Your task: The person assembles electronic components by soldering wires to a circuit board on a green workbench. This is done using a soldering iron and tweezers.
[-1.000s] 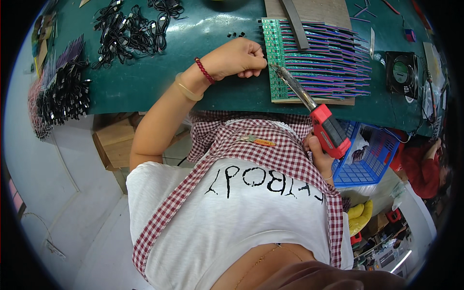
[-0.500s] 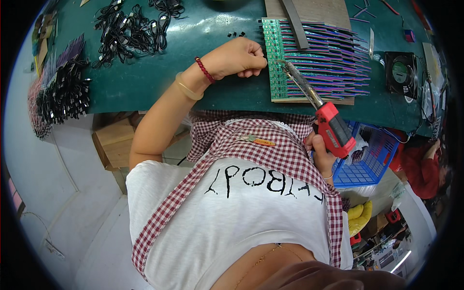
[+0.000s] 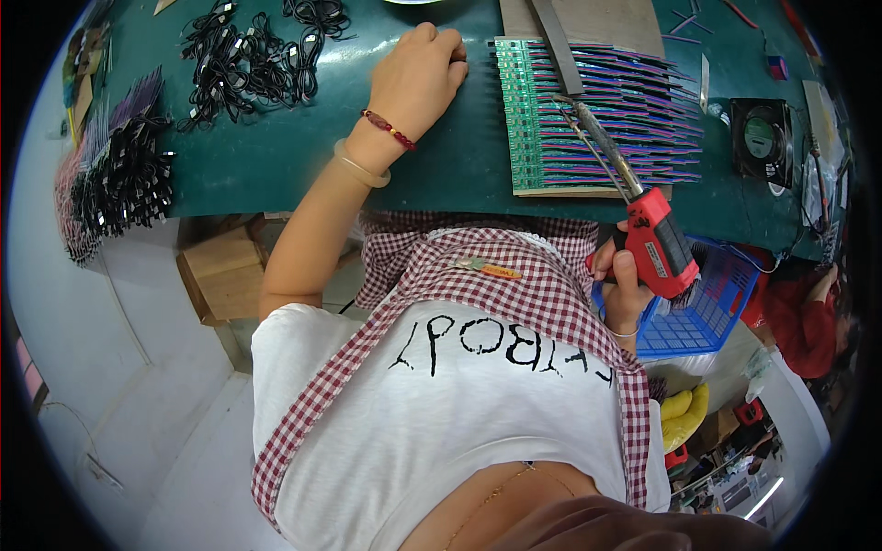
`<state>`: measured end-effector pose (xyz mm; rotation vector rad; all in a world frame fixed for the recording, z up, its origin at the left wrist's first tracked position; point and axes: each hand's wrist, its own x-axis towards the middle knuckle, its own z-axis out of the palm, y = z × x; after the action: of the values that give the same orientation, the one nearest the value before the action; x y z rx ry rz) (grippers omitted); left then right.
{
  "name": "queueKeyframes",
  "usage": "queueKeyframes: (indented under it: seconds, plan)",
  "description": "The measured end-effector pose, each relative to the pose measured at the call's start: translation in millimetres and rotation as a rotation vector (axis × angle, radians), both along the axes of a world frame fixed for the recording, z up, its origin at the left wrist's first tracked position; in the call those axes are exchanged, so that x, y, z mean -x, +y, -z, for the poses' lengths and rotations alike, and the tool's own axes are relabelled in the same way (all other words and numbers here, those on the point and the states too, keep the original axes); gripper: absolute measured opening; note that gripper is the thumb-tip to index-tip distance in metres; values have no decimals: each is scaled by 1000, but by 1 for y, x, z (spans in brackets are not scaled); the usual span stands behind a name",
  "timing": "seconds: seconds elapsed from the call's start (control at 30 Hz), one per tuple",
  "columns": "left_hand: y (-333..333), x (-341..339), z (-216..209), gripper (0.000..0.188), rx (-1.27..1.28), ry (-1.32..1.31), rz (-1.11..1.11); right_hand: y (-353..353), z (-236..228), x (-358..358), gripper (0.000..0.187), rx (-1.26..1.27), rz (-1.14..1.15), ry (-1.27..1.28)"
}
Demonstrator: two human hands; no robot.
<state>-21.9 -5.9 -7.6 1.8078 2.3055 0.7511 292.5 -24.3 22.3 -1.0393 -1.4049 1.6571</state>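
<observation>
My right hand (image 3: 627, 277) grips a red soldering gun (image 3: 663, 246) with a black panel. Its long metal barrel slants up and left, and the tip is over the wires beside a row of small green circuit boards (image 3: 521, 115). Bundles of thin multicoloured wires (image 3: 634, 119) run from the boards to the right. A flat grey bar (image 3: 557, 48) lies across the wires, close to the tip. My left hand (image 3: 418, 78), wearing a red bead bracelet, rests on the green table left of the boards. Its fingers are curled, and whatever they may hold is hidden beneath them.
Coiled black cables (image 3: 248, 73) lie at the back left, with a thick bundle of wires (image 3: 124, 165) hanging at the left edge. A black fan (image 3: 764, 138) stands on the right. Below the table edge sits a blue basket (image 3: 684, 331). Part of a bowl-like rim (image 3: 413, 2) shows at the top.
My left hand has moved away from the boards, up and left, over where small black parts lay. The soldering gun has shifted right, its tip leaving the boards for the wires.
</observation>
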Motion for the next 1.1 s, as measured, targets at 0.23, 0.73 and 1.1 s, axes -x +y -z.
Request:
queueKeyframes:
  seconds: [0.23, 0.73, 1.1]
  plan:
    - [4, 9, 11, 8, -72, 58, 76, 2, -1, 2, 37, -57, 43, 44]
    - [-60, -97, -57, 10, 2, -948, 337, 6, -24, 56, 45, -16, -74, 17]
    - [-61, -82, -63, 8, 186, -817, 354, 8, -12, 51, 9, -242, -257, -363]
